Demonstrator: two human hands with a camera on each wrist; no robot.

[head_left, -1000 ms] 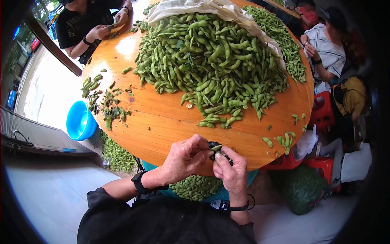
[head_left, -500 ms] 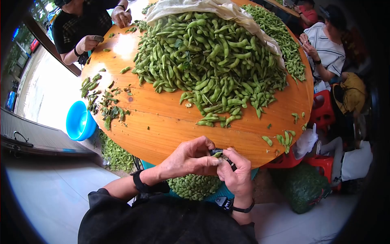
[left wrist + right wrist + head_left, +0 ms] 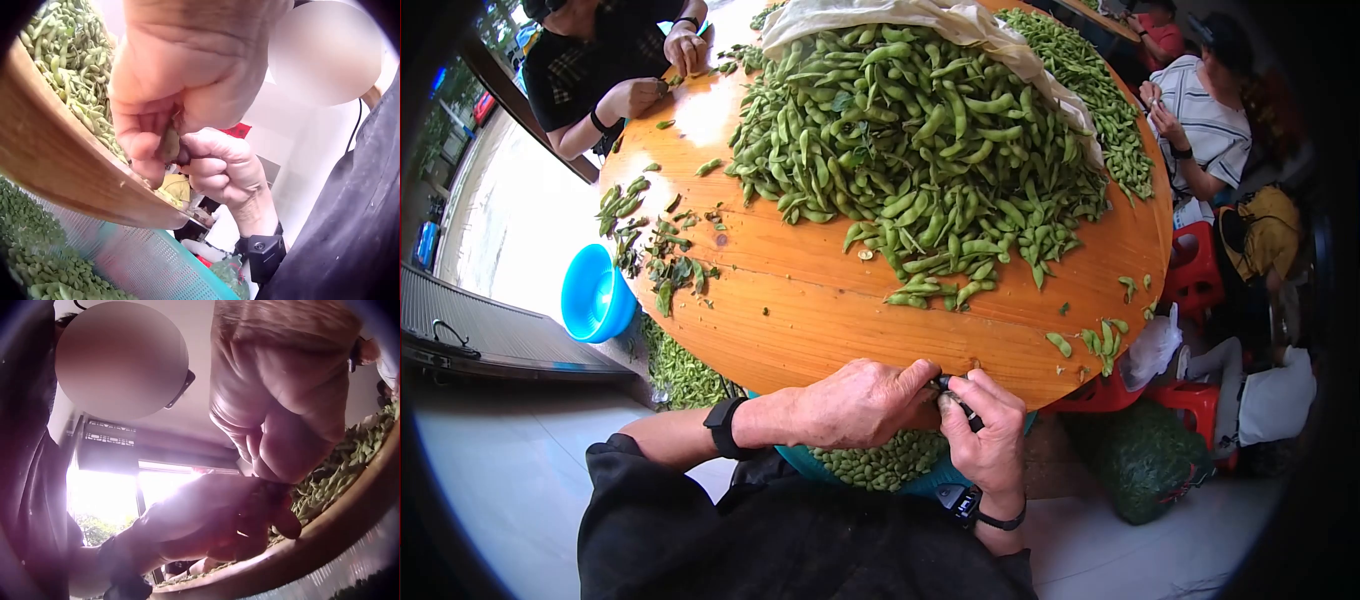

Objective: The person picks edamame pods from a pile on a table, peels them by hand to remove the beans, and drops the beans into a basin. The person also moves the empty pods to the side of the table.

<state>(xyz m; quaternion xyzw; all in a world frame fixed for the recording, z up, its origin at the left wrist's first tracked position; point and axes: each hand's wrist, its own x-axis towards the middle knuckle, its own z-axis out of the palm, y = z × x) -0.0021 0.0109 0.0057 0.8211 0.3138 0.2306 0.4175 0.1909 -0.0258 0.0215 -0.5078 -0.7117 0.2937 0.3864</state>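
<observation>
My left hand (image 3: pixel 855 405) is at the table's near edge, fingers curled round a green edamame pod (image 3: pixel 170 144). Fingertips of my right hand (image 3: pixel 987 435) meet it there, pinching at the pod's end. A small black piece (image 3: pixel 970 414) shows at the right fingers; I cannot tell whether it is worn or held. From above, the left hand hides the pod. Below both hands, shelled beans (image 3: pixel 875 462) fill a teal basket (image 3: pixel 195 270). A large heap of edamame pods (image 3: pixel 920 150) covers the far part of the round wooden table (image 3: pixel 800 330).
Scattered leaves and pods (image 3: pixel 670 260) lie on the table's left side, a few loose pods (image 3: pixel 1105 340) at its right edge. A blue basin (image 3: pixel 595 295) stands off to the left. Red stools (image 3: pixel 1195 265) are on the right. Other people sit round the table.
My left hand has turned over and moved slightly right and down, covering the pod that showed earlier. The right hand has shifted slightly. Across the table, a person's hands have lowered to the tabletop.
</observation>
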